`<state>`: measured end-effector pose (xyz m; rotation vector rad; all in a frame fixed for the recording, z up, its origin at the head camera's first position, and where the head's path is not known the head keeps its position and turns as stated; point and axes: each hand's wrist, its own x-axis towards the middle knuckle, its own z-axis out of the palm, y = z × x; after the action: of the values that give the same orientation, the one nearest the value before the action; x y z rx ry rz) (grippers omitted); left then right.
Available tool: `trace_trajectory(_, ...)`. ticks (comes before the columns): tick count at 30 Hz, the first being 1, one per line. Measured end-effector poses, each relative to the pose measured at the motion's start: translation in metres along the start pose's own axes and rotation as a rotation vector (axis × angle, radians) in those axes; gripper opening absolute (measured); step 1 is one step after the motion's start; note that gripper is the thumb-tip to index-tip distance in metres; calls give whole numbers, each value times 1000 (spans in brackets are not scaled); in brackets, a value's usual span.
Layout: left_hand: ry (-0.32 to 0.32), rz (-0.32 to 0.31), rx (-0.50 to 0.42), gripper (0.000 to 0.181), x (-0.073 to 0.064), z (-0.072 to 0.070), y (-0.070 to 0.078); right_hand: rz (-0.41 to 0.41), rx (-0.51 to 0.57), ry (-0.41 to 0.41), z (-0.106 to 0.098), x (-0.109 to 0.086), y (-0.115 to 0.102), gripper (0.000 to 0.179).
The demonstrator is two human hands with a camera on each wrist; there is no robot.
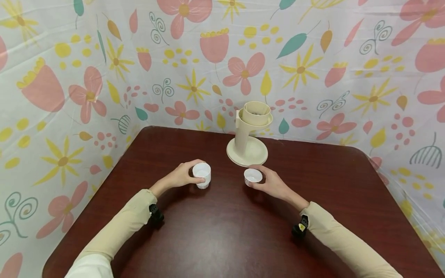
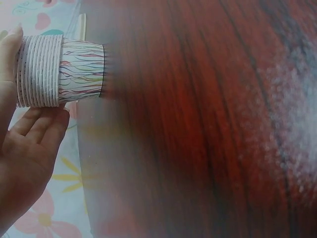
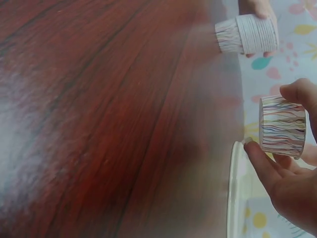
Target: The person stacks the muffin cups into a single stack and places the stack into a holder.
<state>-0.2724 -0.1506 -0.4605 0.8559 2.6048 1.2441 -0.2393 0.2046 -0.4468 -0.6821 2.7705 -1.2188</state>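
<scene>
My left hand (image 1: 179, 177) grips a stack of nested white paper baking cups (image 1: 202, 178), fingers on one side and thumb on the other. In the left wrist view many rims show on the stack (image 2: 39, 72), and the lowest cup's wall has wavy coloured lines. Across from it, my right hand (image 1: 274, 185) holds a single paper baking cup (image 1: 252, 177) between thumb and fingers, its mouth upward. The same wavy lines mark this cup (image 3: 283, 126) in the right wrist view. The two hands are apart, with bare tabletop between them.
A cream plastic stand (image 1: 241, 141) with a round base and a cylindrical holder on top stands behind the right hand, near the table's back edge. The dark wood table (image 1: 215, 231) meets flower-patterned cloth (image 1: 194, 88) at the back and sides.
</scene>
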Motion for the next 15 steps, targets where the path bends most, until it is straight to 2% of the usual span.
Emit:
trace_trajectory(10, -14, 10, 2, 53, 1, -1, -1, 0, 13, 36, 8, 10, -6, 64)
trace_trajectory(15, -8, 19, -20, 62, 0, -2, 0, -24, 67, 57, 12, 17, -11, 64)
